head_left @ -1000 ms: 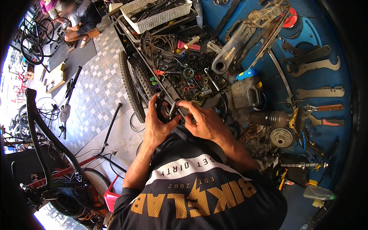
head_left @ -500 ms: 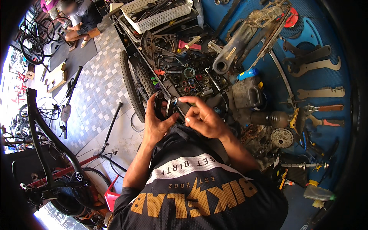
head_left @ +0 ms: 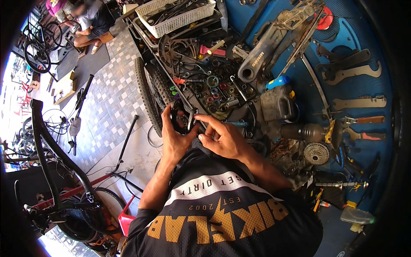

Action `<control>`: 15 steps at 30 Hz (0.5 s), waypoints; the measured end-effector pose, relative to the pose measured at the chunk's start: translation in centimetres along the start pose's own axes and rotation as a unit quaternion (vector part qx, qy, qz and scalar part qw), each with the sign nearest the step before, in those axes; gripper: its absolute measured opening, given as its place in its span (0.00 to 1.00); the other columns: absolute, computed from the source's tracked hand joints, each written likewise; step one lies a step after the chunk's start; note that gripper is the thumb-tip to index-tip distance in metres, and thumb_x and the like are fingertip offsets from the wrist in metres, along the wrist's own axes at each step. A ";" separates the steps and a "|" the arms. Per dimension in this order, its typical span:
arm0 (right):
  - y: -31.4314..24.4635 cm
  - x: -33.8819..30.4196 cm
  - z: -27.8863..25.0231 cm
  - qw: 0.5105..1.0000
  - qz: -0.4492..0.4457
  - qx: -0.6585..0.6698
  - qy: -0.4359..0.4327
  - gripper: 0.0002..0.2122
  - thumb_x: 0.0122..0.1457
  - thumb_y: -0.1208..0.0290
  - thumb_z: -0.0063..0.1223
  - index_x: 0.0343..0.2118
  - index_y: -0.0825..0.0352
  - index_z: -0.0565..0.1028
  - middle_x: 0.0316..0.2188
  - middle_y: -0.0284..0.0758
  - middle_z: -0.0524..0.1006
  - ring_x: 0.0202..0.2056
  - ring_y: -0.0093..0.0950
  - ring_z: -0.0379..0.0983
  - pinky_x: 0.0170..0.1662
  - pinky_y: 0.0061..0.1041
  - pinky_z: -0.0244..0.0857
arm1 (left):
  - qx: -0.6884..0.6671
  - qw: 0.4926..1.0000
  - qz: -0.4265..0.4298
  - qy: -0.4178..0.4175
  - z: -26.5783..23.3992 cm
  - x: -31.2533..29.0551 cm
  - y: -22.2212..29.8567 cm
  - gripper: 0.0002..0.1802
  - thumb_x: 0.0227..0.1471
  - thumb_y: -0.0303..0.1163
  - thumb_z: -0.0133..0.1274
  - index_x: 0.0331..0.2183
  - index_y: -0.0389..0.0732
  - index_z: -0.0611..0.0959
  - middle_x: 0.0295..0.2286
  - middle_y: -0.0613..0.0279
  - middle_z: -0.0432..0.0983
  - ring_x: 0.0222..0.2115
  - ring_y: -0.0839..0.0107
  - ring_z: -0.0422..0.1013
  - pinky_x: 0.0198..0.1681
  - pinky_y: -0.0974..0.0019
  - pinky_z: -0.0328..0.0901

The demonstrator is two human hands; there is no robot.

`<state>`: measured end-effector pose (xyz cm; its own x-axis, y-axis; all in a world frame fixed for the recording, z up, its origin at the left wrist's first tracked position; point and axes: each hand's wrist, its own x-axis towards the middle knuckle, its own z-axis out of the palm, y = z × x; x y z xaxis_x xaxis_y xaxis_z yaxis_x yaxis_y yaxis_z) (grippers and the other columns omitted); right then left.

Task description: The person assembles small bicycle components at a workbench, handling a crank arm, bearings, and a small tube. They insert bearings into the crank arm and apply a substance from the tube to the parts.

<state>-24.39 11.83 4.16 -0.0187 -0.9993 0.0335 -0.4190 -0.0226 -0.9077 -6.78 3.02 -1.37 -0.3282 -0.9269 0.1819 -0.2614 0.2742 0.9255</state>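
Note:
My left hand [head_left: 172, 140] holds a small black and silver bike part [head_left: 191, 121] in front of my chest, its fingers and thumb wrapped round the part's dark body. What kind of part it is I cannot make out. From the right, my right hand [head_left: 226, 138] comes in with bent fingers. Its index fingertip rests at the silver edge, and the thumb is close below. Fingers hide much of the part. Just beyond both hands lies a heap of small rings and loose bike parts [head_left: 216, 96].
Two bike tyres [head_left: 147, 96] stand left of the bench. A white basket [head_left: 175, 23] of tools sits at the back. On the right lie a crank arm [head_left: 257, 64], a grey jug [head_left: 276, 105], a cassette [head_left: 317, 153] and wall-hung wrenches [head_left: 359, 103]. A person [head_left: 90, 25] crouches far left.
My right hand has moved slightly left and down. Its index finger, outstretched before, is now more bent against the silver edge. The left hand keeps its hold.

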 end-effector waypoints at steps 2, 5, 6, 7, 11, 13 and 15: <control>0.6 0.3 0.1 0.988 0.000 0.151 -0.027 0.28 0.66 0.72 0.59 0.68 0.62 0.68 0.24 0.29 0.75 0.22 0.20 0.69 0.24 0.22 0.61 | 0.005 1.000 0.008 0.009 0.2 -0.1 -0.2 0.55 0.42 0.27 0.77 0.66 0.36 0.63 0.46 0.56 0.75 0.33 0.71 0.69 0.36 0.66 0.72; 1.3 0.2 0.3 0.911 0.101 0.394 -0.072 0.30 0.67 0.73 0.56 0.71 0.64 0.63 0.22 0.27 0.72 0.21 0.19 0.64 0.25 0.20 0.59 | 0.016 0.999 0.024 0.034 0.4 -0.1 -0.4 0.55 0.42 0.27 0.77 0.66 0.36 0.63 0.47 0.55 0.75 0.34 0.71 0.69 0.38 0.65 0.73; 1.5 0.2 0.2 0.848 0.121 0.508 -0.094 0.30 0.68 0.72 0.55 0.72 0.63 0.62 0.23 0.28 0.71 0.21 0.19 0.63 0.26 0.21 0.59 | 0.021 0.998 0.035 0.046 0.6 0.0 -0.5 0.55 0.42 0.27 0.77 0.66 0.36 0.63 0.47 0.54 0.75 0.34 0.71 0.70 0.39 0.65 0.73; 1.8 0.1 0.0 0.770 0.145 0.608 -0.124 0.30 0.68 0.71 0.53 0.73 0.62 0.60 0.23 0.29 0.70 0.21 0.19 0.63 0.26 0.21 0.58 | 0.026 0.997 0.047 0.058 0.7 0.1 -0.6 0.55 0.42 0.27 0.77 0.66 0.36 0.63 0.47 0.54 0.75 0.35 0.71 0.70 0.39 0.65 0.73; 2.2 0.2 0.4 0.462 0.109 0.865 -0.162 0.31 0.71 0.66 0.45 0.75 0.61 0.56 0.27 0.31 0.69 0.20 0.21 0.60 0.25 0.22 0.57 | -0.046 0.998 -0.029 0.014 0.9 0.0 -0.8 0.56 0.42 0.29 0.78 0.67 0.35 0.63 0.48 0.52 0.75 0.41 0.66 0.73 0.45 0.62 0.73; 2.3 0.1 0.2 0.471 0.086 0.865 -0.149 0.31 0.71 0.64 0.44 0.75 0.60 0.56 0.30 0.32 0.70 0.20 0.22 0.61 0.24 0.22 0.57 | -0.066 0.996 -0.054 -0.012 0.4 0.2 -0.9 0.56 0.42 0.31 0.78 0.67 0.36 0.64 0.49 0.51 0.75 0.46 0.63 0.74 0.47 0.61 0.73; 2.3 -0.1 -0.8 0.527 0.072 0.835 -0.139 0.29 0.71 0.64 0.45 0.74 0.60 0.58 0.30 0.33 0.71 0.20 0.22 0.61 0.25 0.21 0.58 | -0.045 0.997 -0.026 -0.064 -0.7 1.8 -1.1 0.49 0.47 0.41 0.75 0.65 0.35 0.71 0.53 0.50 0.76 0.49 0.57 0.77 0.52 0.58 0.72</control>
<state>-26.04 11.92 2.40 0.2899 -0.9550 0.0631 0.9569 0.2903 -0.0027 -6.49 0.88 -1.88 -0.4303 -0.8978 0.0940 -0.2001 0.1963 0.9599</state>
